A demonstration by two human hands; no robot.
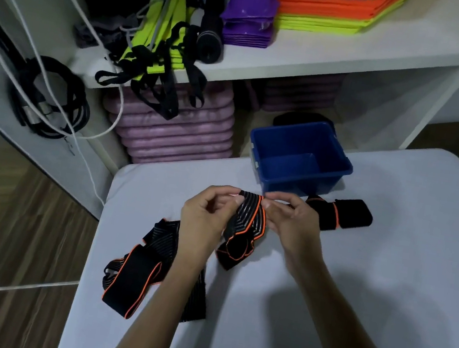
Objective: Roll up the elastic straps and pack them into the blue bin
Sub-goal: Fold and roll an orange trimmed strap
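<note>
Two hands at mid-frame, left hand and right hand, pinching the top edge of a black, orange-trimmed strap between them, tail drooping to the white table. Soft, light and limp by the look; likely best gripped at the end and rolled tight. Another strap sprawled lower left, a third lying right of centre. Blue bin open and seemingly empty just above.

Black strap with grey stripes, orange edging; blue bin.
</note>
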